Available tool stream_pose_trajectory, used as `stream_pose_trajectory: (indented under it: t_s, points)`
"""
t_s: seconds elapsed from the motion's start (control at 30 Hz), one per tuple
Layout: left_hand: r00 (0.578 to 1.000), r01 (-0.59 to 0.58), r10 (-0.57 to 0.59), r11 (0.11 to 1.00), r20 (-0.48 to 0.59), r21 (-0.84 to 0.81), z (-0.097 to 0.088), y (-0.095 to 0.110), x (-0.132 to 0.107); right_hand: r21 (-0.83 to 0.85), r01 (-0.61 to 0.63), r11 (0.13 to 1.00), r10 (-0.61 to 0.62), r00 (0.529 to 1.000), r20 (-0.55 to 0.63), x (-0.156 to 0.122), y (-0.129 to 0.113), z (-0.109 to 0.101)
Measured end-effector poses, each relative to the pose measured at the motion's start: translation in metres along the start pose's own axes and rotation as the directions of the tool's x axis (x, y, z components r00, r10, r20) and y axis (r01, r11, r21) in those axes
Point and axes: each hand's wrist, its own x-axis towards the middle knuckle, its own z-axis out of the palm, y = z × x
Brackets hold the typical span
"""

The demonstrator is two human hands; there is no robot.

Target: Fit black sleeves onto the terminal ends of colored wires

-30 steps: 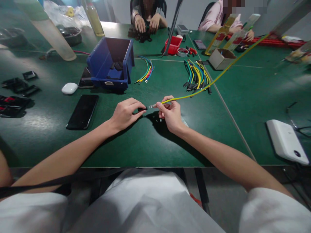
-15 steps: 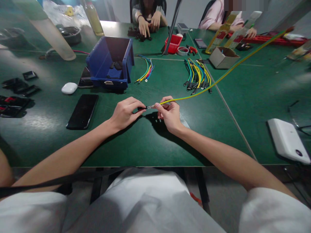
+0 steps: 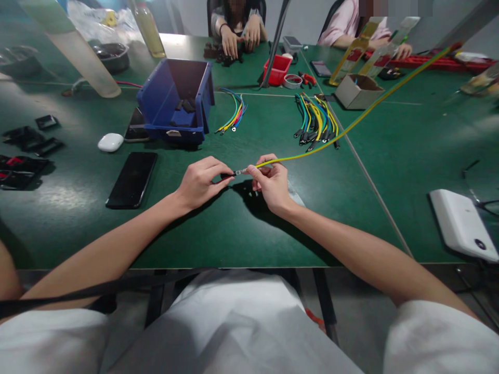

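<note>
black sleeve (image 3: 228, 175) has closed in on the terminal (image 3: 242, 171), tips now touching
left hand (image 3: 202, 182) pinches it, right hand (image 3: 273, 187) pinches the yellow-green wire (image 3: 290, 157); seemingly not slid on yet

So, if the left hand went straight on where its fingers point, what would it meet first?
Probably the metal terminal of the yellow-green wire, ahead of the small black piece in the left hand; then the right hand.
</note>
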Motion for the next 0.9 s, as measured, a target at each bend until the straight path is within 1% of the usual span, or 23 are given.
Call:
stream_pose_trajectory:
  t_s: [0.23,0.4,0.6,0.9]
  points:
    - [1.0,0.007,-0.007,1.0,0.003,0.006,0.0003,0.0005,-0.0001,-0.011,-0.009,1.0,0.009,1.0,-0.002,0.0001,0.0,0.0005]
    - [1.0,-0.016,0.016,1.0,-0.012,-0.001,0.001,-0.0004,-0.0003,0.017,-0.006,1.0,0.006,1.0,0.009,0.0004,0.0006,0.0004]
    - [0.996,-0.067,0.066,0.998,-0.064,-0.013,0.0032,-0.002,0.0003,0.025,0.004,1.0,-0.004,1.0,0.012,0.0006,0.0001,0.0011]
    - [0.99,-0.107,0.106,0.994,-0.093,-0.009,0.0038,-0.002,0.0,0.029,0.018,0.999,-0.019,1.0,0.015,0.0009,0.0003,0.0008]
